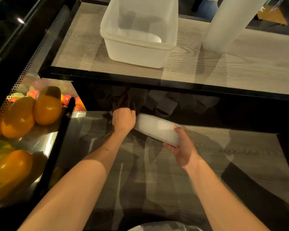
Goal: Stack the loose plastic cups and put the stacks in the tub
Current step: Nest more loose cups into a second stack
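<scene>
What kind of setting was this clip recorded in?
Probably a juice or drinks counter. A tall stack of plastic cups stands on a wood-grain shelf beside a tub, and a perforated steel bin holds oranges.

Orange peppers [32, 112] beside wooden shelf [223, 70]

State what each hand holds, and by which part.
The right hand grips a lying stack of cups at its near end. The left hand reaches under the shelf; whether it holds anything cannot be told.
</scene>
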